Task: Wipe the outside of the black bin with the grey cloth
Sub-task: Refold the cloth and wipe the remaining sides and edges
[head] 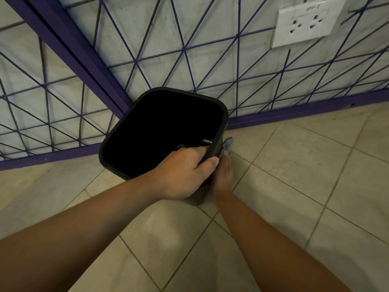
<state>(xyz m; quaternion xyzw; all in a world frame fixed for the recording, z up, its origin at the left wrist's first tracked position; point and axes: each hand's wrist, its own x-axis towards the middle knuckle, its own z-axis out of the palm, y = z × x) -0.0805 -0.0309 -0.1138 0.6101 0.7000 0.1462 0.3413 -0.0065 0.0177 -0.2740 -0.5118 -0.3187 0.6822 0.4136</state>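
Black bin (162, 131) on tiled floor (294, 186), close by purple grid frame (189, 60) and wall socket (307, 24). Left hand (181, 175) clamped over near rim, fingers inside, thumb outside. Right hand (222, 175) pressed flat to bin's right outer wall, grey cloth (228, 144) pinned under fingertips.

Most of the grey cloth (228, 143) behind the black bin (220, 144), right hand's (223, 175) fingers likewise, bin's interior lost in darkness.
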